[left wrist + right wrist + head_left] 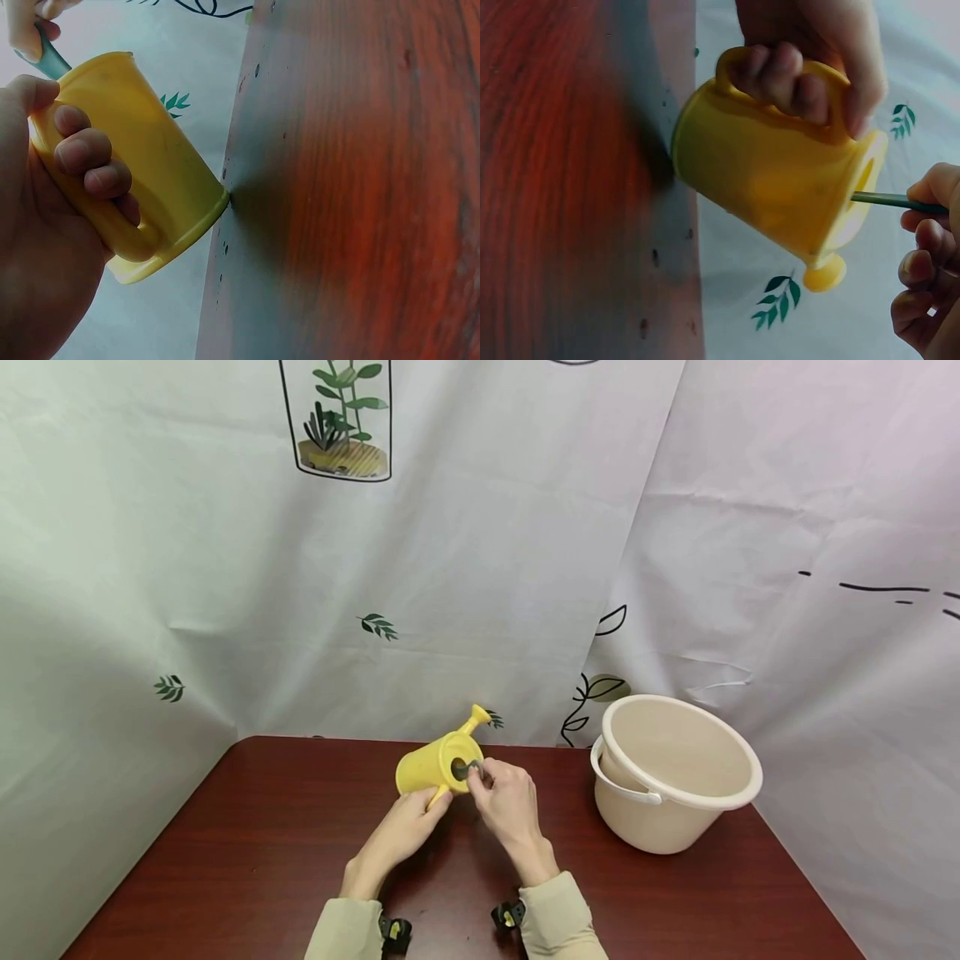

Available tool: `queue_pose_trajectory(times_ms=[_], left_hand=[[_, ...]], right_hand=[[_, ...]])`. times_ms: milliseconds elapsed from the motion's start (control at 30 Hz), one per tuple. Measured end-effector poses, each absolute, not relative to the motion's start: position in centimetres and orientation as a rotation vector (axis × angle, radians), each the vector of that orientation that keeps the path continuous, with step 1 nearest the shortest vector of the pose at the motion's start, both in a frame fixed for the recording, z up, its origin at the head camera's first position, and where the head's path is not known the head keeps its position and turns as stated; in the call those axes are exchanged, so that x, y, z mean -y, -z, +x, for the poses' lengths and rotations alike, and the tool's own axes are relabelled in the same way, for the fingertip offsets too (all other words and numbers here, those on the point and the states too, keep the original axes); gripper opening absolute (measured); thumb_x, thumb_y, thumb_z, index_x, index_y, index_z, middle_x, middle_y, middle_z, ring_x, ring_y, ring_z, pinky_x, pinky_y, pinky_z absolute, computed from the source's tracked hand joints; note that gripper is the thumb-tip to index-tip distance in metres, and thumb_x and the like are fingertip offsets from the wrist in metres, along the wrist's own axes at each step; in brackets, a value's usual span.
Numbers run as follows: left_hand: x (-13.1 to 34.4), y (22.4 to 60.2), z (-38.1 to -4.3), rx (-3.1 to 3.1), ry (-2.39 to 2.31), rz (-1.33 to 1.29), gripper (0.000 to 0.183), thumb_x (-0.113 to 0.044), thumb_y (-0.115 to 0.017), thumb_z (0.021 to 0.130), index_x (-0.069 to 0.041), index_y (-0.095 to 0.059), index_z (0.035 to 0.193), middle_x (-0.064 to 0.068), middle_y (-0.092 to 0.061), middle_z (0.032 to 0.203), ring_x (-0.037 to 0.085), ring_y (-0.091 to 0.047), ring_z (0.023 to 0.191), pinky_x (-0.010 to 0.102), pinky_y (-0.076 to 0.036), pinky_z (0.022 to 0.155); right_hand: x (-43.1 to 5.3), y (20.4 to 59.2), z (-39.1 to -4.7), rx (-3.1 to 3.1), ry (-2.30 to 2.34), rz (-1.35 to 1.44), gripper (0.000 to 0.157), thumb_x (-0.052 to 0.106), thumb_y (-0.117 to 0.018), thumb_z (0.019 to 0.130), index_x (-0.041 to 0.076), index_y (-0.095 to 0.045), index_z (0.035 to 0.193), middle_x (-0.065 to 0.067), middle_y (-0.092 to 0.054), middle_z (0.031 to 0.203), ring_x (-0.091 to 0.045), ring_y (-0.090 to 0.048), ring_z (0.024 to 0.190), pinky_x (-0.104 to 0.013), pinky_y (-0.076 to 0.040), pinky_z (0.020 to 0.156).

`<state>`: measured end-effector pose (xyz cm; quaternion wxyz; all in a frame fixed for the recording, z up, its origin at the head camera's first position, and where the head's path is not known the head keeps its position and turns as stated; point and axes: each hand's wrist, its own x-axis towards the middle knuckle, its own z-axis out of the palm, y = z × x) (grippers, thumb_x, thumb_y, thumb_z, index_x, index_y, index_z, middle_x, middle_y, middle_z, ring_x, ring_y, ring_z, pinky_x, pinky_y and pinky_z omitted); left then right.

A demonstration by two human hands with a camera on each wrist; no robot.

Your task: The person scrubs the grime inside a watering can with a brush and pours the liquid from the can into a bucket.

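Note:
A yellow watering can (422,770) is tilted over the table, its round top opening turned toward the right hand. My left hand (405,828) grips its handle, fingers curled through the loop in the left wrist view. My right hand (512,806) pinches a slim dark green stick-like tool (889,199) between thumb and fingers. The tool's far end goes into the opening and is hidden inside the can, so I cannot tell its kind. The can's spout (826,274) points away from me, and its lower base edge is close to the table.
Two cream buckets (660,827) stand nested at the right of the dark red wooden table (247,843), the upper one leaning. A white bucket handle (633,793) hangs across the front. Behind the table hangs a white cloth (480,568) with leaf prints.

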<state>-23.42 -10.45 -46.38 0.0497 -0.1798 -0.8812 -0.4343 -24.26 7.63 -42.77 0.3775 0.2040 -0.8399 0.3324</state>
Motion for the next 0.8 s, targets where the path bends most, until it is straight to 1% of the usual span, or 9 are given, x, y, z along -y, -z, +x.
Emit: queue_pose_trajectory(times_ms=[200, 367, 600, 800], left_hand=[[10.4, 46.3, -23.4, 2.692, 1.324, -0.541, 0.042, -0.039, -0.050, 0.102, -0.015, -0.045, 0.069, -0.009, -0.033, 0.061, 0.003, -0.032, 0.054, 0.024, -0.032, 0.053], [10.3, 46.3, -23.4, 2.682, 1.315, -0.552, 0.042, -0.039, -0.050, 0.102, -0.015, -0.045, 0.069, -0.009, -0.033, 0.061, 0.003, -0.032, 0.053, 0.024, -0.031, 0.053], [10.3, 46.3, -23.4, 2.697, 1.321, -0.527, 0.040, -0.036, -0.052, 0.102, -0.017, -0.045, 0.068, -0.010, -0.034, 0.061, 0.004, -0.033, 0.053, 0.023, -0.032, 0.053], [10.3, 46.3, -23.4, 2.695, 1.323, -0.528, 0.040, -0.036, -0.052, 0.102, -0.016, -0.045, 0.068, -0.010, -0.034, 0.061, 0.004, -0.032, 0.053, 0.023, -0.032, 0.053]], right_hand=[[-7.3, 43.8, -24.5, 2.210, -0.840, 0.486, 0.039, 0.012, -0.071, 0.084, 0.021, -0.045, 0.057, 0.013, -0.040, 0.053, -0.004, -0.037, 0.046, -0.022, -0.030, 0.044], [-7.4, 44.2, -24.8, 2.224, -0.846, 0.471, 0.039, 0.012, -0.072, 0.084, 0.021, -0.045, 0.058, 0.013, -0.040, 0.053, -0.004, -0.037, 0.046, -0.022, -0.030, 0.044], [-7.2, 43.8, -24.5, 2.212, -0.830, 0.495, 0.038, 0.012, -0.071, 0.083, 0.021, -0.045, 0.057, 0.013, -0.040, 0.054, -0.004, -0.036, 0.047, -0.022, -0.030, 0.044], [-7.2, 43.1, -24.2, 2.166, -0.792, 0.523, 0.038, 0.008, -0.070, 0.082, 0.021, -0.045, 0.057, 0.012, -0.040, 0.054, -0.004, -0.036, 0.046, -0.021, -0.029, 0.044]])
